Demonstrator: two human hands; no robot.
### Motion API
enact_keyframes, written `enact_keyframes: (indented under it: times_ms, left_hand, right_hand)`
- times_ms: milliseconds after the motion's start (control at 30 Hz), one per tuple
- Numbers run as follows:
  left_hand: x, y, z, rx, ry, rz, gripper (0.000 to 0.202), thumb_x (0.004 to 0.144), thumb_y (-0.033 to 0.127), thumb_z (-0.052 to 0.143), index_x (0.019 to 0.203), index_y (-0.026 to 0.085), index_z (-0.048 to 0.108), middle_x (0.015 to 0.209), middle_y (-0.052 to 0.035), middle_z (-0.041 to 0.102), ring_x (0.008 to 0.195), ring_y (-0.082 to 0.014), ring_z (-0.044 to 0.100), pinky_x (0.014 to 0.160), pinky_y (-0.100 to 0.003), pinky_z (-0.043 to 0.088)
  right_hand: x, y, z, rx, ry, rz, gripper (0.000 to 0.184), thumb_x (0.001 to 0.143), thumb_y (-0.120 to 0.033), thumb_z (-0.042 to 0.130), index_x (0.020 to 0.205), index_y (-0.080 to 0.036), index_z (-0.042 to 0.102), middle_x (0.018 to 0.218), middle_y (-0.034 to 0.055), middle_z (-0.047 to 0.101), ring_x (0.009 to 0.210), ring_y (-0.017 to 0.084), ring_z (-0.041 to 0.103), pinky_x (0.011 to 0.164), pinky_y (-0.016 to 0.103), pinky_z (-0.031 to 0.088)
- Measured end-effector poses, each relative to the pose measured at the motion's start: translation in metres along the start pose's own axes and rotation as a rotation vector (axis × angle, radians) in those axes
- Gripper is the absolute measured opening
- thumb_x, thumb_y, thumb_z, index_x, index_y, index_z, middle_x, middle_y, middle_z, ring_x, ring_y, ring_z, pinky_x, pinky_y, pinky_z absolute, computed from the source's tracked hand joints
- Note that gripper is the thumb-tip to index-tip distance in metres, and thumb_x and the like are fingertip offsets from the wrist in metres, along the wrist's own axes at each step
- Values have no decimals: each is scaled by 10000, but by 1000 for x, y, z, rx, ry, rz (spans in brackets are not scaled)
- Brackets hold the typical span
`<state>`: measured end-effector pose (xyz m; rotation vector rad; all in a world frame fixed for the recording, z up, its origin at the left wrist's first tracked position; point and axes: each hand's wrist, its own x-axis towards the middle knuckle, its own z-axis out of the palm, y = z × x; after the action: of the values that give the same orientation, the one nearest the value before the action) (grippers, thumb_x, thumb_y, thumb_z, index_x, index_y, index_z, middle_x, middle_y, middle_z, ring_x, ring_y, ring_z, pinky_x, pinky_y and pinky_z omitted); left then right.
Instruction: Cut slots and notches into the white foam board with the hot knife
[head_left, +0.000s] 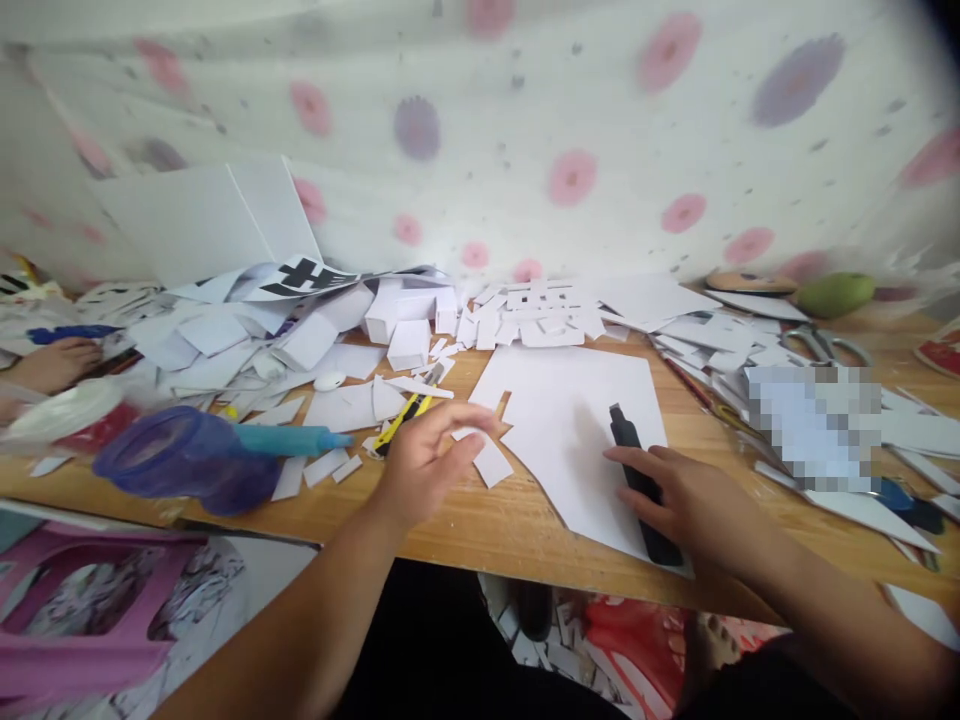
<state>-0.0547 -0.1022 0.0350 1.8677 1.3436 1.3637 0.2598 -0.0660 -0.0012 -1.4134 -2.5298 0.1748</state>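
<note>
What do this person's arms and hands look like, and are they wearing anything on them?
Both are bare: the left hand and right hand have no gloves, and no ring, watch or bracelet shows. The left forearm and right forearm carry no sleeves as far as the picture reaches.

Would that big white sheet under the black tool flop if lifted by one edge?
Probably stiff: the white sheet lies flat with crisp cut edges, and similar sheets stand leaning on the wall. Likely light, so it may slide on the table unless the right hand on the black tool pins it.
</note>
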Motion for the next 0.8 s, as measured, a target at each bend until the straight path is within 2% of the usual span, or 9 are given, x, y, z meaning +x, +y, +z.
enact_keyframes:
  times_ms: [100,200,267,400,467,567,667,733,800]
  left_hand:
    - [-45,5,-27,-274,260,-65,241,958,441,579,942,237,706,667,-2,728,622,-187,704,691,-355,599]
    - [-79,-2,-59,-369,524,-193,155,890,327,679,1029,261,697,615,42,684,572,-142,649,628,-281,567]
    - [-94,-7,-80,-465,805,-370,290,758,254,777,1039,275,708,596,49,676,552,-135,597,571,-246,532]
    - [-105,-12,-97,-471,901,-397,238,692,232,788,918,262,720,531,61,627,504,-128,523,535,-246,519]
    - [-103,-11,-90,-462,856,-384,193,665,230,806,842,241,730,523,50,614,510,-124,528,535,-237,516]
    - [-99,-3,-66,-436,639,-346,123,705,261,821,807,232,760,557,19,640,542,-128,579,543,-217,515]
    - [-95,13,-38,-397,226,-272,44,827,269,751,856,263,784,653,-11,709,584,-155,652,574,-243,546]
    - [-90,26,-21,-340,-144,-145,125,907,245,665,945,290,775,769,-22,757,696,-176,704,673,-274,571]
    - [-81,36,-7,-268,-385,1,159,942,221,615,998,292,745,829,-17,774,771,-173,719,747,-277,567]
  right_hand:
    - [1,0,2,-38,-66,34,382,918,-303,585,1275,-248,711,956,111,769,729,283,736,649,372,552]
    - [0,0,3,-45,-68,45,379,931,-322,575,1283,-266,707,988,108,769,745,289,737,637,363,537]
    - [-1,-3,2,-47,-93,50,382,947,-331,558,1296,-266,700,1013,114,768,764,296,741,646,367,537]
    - [0,-10,-2,-60,-157,79,393,972,-331,522,1321,-249,681,1057,132,761,831,314,747,697,383,546]
    - [1,-13,-3,-59,-164,91,388,982,-342,512,1318,-249,682,1049,129,761,849,309,748,711,373,546]
    - [2,-15,-3,-56,-125,93,404,991,-367,511,1348,-249,659,1019,119,758,829,289,747,688,350,539]
    - [-4,-17,-9,-36,18,86,420,984,-375,526,1349,-205,646,940,109,743,738,266,724,617,344,522]
    - [-17,-21,-22,60,202,25,365,994,-391,521,1247,-185,685,841,89,711,664,229,683,586,335,513]
    - [-36,-26,-39,241,345,-66,321,1017,-412,516,1190,-206,691,822,71,685,676,194,660,607,315,531]
